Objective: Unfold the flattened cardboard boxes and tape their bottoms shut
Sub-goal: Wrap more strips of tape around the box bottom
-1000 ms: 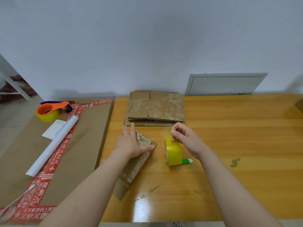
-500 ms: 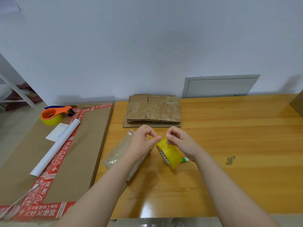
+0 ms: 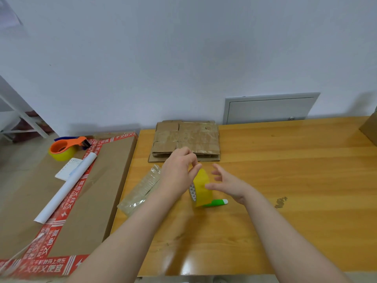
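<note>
**Yellow tape roll: grip passes from your right hand to your left**

- **Left fingertips** [image 3: 196, 166]: thumb and forefinger closed together in a pinch at the top rim of the yellow tape roll [image 3: 203, 188], probably on its loose end. The end itself is too thin to make out.
- **Left hand** [image 3: 179, 172]: a second ago it lay flat on the tape-covered flat box [image 3: 142, 188]. It has lifted off that and come across to the roll.
- **Right fingers** [image 3: 216, 170]: spread apart and holding nothing. Half a second ago they pinched the roll's rim. Now only the thumb lies against the roll's side.
- **Right hand** [image 3: 228, 185]: relaxed, just right of the roll.
- **Roll**: on edge on the wooden table [image 3: 295, 190], tilted, with a green-and-white pen [image 3: 216, 202] at its foot.
- **Flat box**: released, lying on the table just left of your left forearm, not yet opened out.
- **Stack of flattened cardboard boxes** [image 3: 186, 139]: at the table's far edge by the wall, just beyond your hands, where it was a second ago.

**Meaning for the task:** you are readying tape rather than folding. No box stands unfolded, so the job looks barely begun. Your free right hand is placed to steady the roll while your left draws tape out.
</note>
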